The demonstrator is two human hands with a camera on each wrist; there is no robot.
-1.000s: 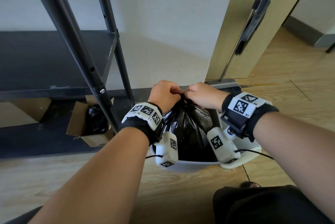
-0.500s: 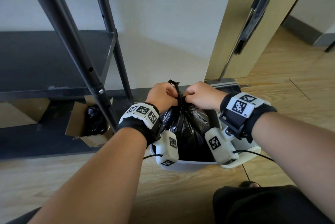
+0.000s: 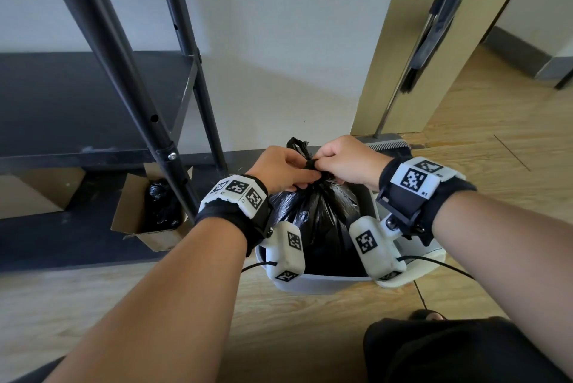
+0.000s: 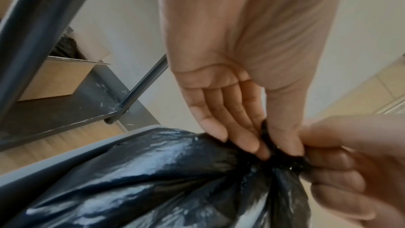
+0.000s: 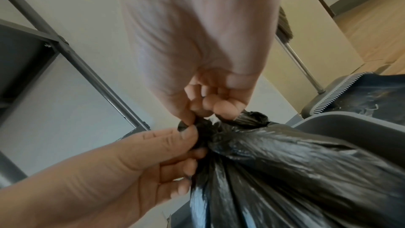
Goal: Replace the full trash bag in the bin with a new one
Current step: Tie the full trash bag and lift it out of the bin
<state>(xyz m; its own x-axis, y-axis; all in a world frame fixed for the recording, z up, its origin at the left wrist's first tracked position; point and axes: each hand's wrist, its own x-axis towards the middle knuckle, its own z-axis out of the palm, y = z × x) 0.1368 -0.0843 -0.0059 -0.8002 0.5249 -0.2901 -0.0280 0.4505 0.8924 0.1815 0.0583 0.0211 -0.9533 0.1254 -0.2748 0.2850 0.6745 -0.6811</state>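
Note:
A full black trash bag [image 3: 316, 221] sits in a pale grey bin [image 3: 313, 285] on the wooden floor. Its top is gathered into a twisted neck [image 3: 311, 165], and a loose black tail [image 3: 297, 145] sticks up behind it. My left hand [image 3: 286, 170] pinches the neck from the left [image 4: 266, 138]. My right hand [image 3: 342, 159] pinches the same neck from the right, fingers curled [image 5: 210, 108]. The two hands meet directly above the bin. The bag's glossy folds [image 5: 285, 162] fan down from the knot. A cardboard box [image 3: 145, 221] at the left holds black bags [image 3: 162, 206].
A black metal shelf unit [image 3: 93, 94] stands at the left, its slanted post [image 3: 130, 79] close to my left wrist. A broom and dustpan [image 3: 390, 145] lean on the wall behind the bin. Open wooden floor lies to the right. My dark-clothed knee [image 3: 449, 351] is at the bottom.
The black tail of the bag has come up between my hands and now stands behind them. Both hands have stayed at the neck, working it tighter; the bag's top has risen slightly.

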